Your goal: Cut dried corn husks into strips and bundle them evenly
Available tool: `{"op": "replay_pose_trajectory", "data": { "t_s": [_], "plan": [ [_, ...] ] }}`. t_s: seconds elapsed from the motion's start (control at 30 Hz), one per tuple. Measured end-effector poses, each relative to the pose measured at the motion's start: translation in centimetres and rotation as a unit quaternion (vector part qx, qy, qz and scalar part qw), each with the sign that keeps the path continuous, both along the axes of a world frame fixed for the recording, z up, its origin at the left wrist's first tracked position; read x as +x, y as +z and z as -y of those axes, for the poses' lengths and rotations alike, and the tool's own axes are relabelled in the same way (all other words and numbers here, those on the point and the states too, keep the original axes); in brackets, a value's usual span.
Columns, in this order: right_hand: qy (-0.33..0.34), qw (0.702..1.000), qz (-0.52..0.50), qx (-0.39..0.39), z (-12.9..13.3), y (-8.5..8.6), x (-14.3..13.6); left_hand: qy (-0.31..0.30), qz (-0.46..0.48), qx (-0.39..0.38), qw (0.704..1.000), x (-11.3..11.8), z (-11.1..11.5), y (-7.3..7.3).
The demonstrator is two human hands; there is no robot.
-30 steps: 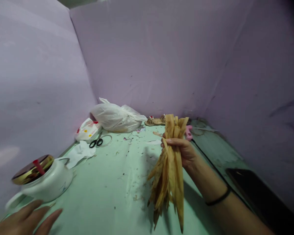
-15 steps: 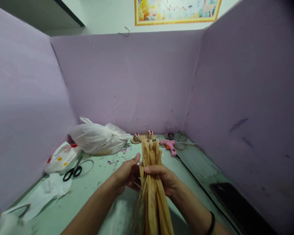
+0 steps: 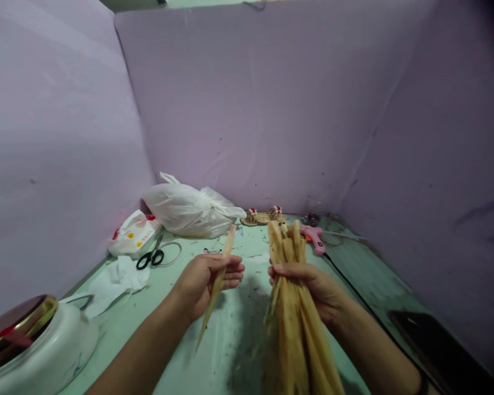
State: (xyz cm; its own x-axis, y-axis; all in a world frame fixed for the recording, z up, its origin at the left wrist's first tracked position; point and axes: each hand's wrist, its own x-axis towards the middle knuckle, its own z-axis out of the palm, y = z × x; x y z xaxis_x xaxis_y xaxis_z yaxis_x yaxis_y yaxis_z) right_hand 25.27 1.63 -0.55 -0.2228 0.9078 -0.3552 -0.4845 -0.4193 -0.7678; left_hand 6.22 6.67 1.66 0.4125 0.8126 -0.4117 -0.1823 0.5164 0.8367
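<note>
A single dry, tan strip (image 3: pixel 217 285) with a pointed lower end is pinched under the thumb of my left hand (image 3: pixel 206 282), left of the middle. On the right, my right hand (image 3: pixel 308 282) grips a thick bundle of long tan strips (image 3: pixel 290 312) near its top, thumb across the front. The bundle hangs down past the lower edge of the view. A gap of green table separates the two hands. The fingers of my right hand behind the bundle are mostly hidden.
On the green table (image 3: pixel 214 362) are a white plastic bag (image 3: pixel 193 211), black-handled scissors (image 3: pixel 150 258), a tissue pack (image 3: pixel 135 235), a pink glue gun (image 3: pixel 315 238) with a black cord, a dark phone (image 3: pixel 436 345) and a white round container (image 3: pixel 66 340). Purple walls enclose it.
My left hand has moved left, away from the bundle, with one strip in it. My right hand and the bundle now appear further right. The view has tilted down and turned left.
</note>
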Motion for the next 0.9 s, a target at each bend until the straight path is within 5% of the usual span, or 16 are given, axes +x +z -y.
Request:
{"op": "replay_pose_trajectory", "data": {
  "t_s": [0.07, 0.17, 0.3, 0.43, 0.6, 0.77, 0.9],
  "plan": [
    [-0.047, 0.998, -0.012, -0.033, -0.4, -0.7, -2.5, -0.041, 0.053, -0.047, 0.997, 0.6, 0.8, -1.4],
    [-0.15, 0.988, 0.007, 0.033, -1.7, -2.2, -6.0, -0.081, 0.121, -0.129, 0.981, 1.4, 1.1, -3.6],
    [-0.153, 0.987, -0.014, 0.056, -3.5, -3.4, -8.2, -0.092, 0.11, -0.113, 0.983, 1.0, 0.4, -5.5],
    [-0.149, 0.984, 0.015, 0.094, -3.9, -3.3, -8.1, -0.134, 0.097, -0.081, 0.983, 0.2, -0.2, -6.0],
    [-0.153, 0.975, 0.105, 0.12, -2.3, -2.7, -5.8, -0.11, 0.077, -0.039, 0.99, -0.4, -0.8, -6.2],
    [-0.124, 0.984, 0.105, 0.077, 0.3, -4.3, -4.9, -0.119, 0.083, -0.072, 0.987, 0.1, -0.6, -6.3],
    [-0.168, 0.974, 0.112, 0.101, 1.2, -5.5, -5.3, -0.08, 0.057, -0.075, 0.992, 0.6, 0.1, -6.4]
  ]
}}
